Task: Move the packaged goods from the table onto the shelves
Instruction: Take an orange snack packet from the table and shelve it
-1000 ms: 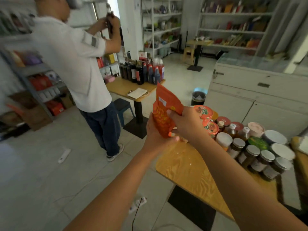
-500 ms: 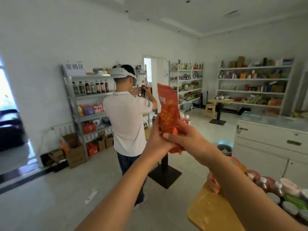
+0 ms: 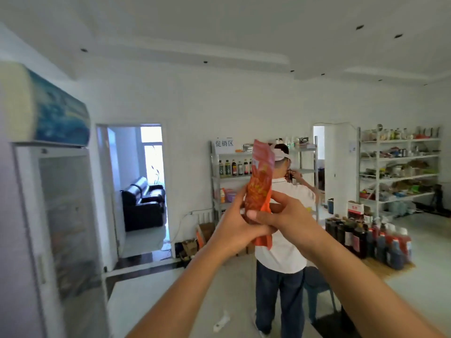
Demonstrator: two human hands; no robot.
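An orange snack packet (image 3: 260, 181) stands upright in front of me, held between both hands at chest height. My left hand (image 3: 234, 225) grips its lower left side; my right hand (image 3: 283, 215) wraps its lower right, thumb across the front. Beyond it stands a metal shelf unit (image 3: 228, 176) with dark bottles on an upper tier under a white sign. A second shelf unit (image 3: 400, 167) full of goods stands at the right wall. The table I took the packet from is out of view.
A person in a white shirt (image 3: 283, 240) stands between me and the middle shelf, back to me. A low wooden table (image 3: 390, 267) with several sauce bottles is on the right. A glass-door fridge (image 3: 56, 228) fills the left; a doorway (image 3: 136, 186) opens behind it.
My view has swung left and upward: the table with jars has dropped out of sight and the fridge and doorway have appeared. Both hands keep holding the orange packet.
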